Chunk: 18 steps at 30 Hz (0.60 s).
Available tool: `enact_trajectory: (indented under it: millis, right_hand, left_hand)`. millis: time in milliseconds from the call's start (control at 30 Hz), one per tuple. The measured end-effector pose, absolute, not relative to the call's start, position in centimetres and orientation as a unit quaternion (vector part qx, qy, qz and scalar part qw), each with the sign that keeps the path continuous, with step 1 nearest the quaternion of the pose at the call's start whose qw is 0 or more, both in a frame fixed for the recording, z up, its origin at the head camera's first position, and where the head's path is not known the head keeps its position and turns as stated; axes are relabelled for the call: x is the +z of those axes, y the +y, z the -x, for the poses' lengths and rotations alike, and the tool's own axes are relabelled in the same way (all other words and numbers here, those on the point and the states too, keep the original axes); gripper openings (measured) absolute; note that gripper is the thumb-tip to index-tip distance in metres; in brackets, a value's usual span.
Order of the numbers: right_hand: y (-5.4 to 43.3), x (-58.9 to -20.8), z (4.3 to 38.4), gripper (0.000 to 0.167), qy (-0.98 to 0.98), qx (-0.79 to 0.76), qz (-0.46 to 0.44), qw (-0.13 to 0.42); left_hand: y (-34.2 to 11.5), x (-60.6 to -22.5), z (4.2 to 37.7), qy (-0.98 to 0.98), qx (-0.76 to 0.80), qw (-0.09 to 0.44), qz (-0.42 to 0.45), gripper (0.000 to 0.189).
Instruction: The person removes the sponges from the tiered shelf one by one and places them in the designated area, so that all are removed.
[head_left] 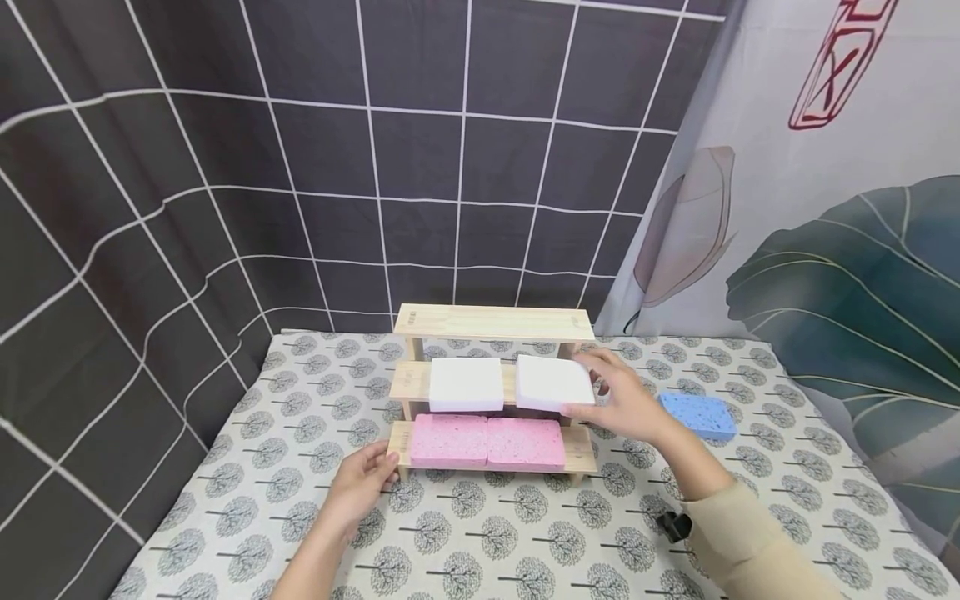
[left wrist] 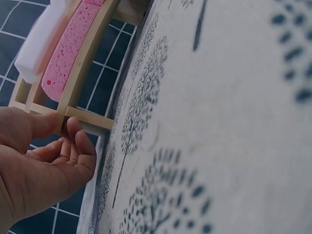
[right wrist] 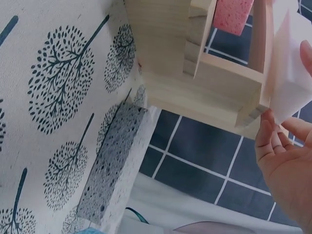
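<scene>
A three-tier wooden shelf (head_left: 495,322) stands on the patterned cloth. Its lowest tier carries two pink sponges (head_left: 450,439) side by side. On the middle tier sits one white sponge block (head_left: 467,383). To its right, my right hand (head_left: 621,398) grips a second white sponge block (head_left: 553,382) by its right end, fingers at the far side and thumb near the front edge. My left hand (head_left: 363,485) pinches the left end of the lowest board (left wrist: 82,78), thumb above and curled fingers beneath, as the left wrist view shows.
Right of the shelf lies a blue sponge (head_left: 697,417) on the cloth (head_left: 255,500). In the right wrist view a grey porous block (right wrist: 109,165) rests near the shelf's side. Behind stand a dark grid curtain (head_left: 420,158) and a leaf-printed one (head_left: 847,317).
</scene>
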State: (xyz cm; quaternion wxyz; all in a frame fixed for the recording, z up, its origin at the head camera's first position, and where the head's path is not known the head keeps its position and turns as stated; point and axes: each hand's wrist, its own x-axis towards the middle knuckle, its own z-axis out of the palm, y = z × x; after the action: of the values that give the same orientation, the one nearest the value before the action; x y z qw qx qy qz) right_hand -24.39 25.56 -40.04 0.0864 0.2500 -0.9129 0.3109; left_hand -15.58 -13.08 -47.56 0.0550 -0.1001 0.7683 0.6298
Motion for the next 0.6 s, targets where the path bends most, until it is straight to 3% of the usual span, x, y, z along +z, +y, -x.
enact_trajectory:
  millis: [600]
  right_hand:
    - [29.1, -40.0, 22.9, 0.077, -0.915, 0.317, -0.223, 0.112]
  left_hand:
    - [-13.2, -47.7, 15.7, 0.768, 0.631, 0.057, 0.095, 0.042]
